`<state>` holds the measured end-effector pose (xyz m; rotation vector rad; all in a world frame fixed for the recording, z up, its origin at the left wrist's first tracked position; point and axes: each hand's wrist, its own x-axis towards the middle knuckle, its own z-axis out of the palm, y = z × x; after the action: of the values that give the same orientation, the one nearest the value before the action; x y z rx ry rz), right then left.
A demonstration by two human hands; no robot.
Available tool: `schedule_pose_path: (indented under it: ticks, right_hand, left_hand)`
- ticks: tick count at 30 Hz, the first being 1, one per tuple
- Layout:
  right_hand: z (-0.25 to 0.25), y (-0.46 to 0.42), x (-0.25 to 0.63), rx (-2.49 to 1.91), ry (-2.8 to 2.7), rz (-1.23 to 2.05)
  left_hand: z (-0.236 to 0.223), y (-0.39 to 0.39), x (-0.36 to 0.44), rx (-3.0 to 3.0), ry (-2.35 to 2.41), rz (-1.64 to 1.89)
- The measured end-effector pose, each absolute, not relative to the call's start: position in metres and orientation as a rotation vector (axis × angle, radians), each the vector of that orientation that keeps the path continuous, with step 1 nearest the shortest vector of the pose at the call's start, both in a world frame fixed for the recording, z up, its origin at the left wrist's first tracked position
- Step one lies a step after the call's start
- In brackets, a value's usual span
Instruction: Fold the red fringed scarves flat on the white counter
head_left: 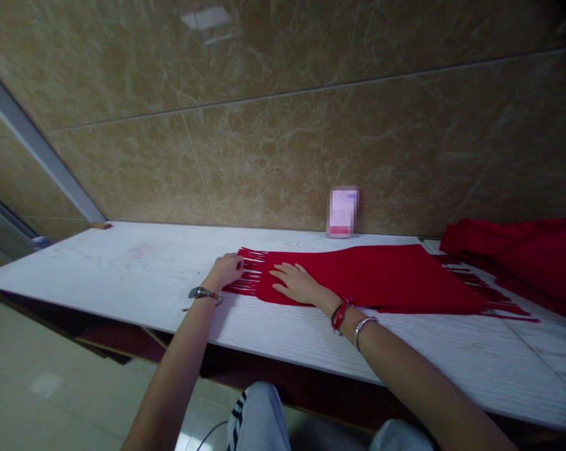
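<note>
A red scarf [377,279] with fringes at both ends lies stretched out on the white table. My right hand [298,283] rests flat on the scarf near its left end, fingers spread. At the left fringe is my left hand [227,270], its fingers curled down over the strands. Whether those fingertips pinch any strands is hidden. The fringe at the other end fans out toward the right.
More red cloth [522,257] lies heaped at the table's right. A pink-and-white phone-like item [342,213], blurred, leans against the marbled wall [273,150]. The white table [136,269] has its front edge close to my knees, with dark shelf space beneath.
</note>
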<state>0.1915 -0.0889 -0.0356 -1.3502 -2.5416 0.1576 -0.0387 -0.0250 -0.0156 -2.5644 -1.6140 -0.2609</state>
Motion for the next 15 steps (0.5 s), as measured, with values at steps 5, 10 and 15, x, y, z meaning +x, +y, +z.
schedule_pose_path:
  ticks: [5,10,15]
  right_hand:
    - [-0.03,-0.095,0.191,-1.357,-2.539,0.159]
    - [-0.024,-0.102,0.188,-1.178,-2.628,0.185]
    - [-0.027,-0.101,0.186,-1.168,-2.729,0.251]
  left_hand:
    - [-0.007,-0.021,-0.067,-2.174,-1.862,-0.578]
    - [-0.008,-0.037,-0.034,-2.644,-1.402,-0.793]
    - [-0.023,-0.06,-0.053,-2.812,-1.604,-0.165]
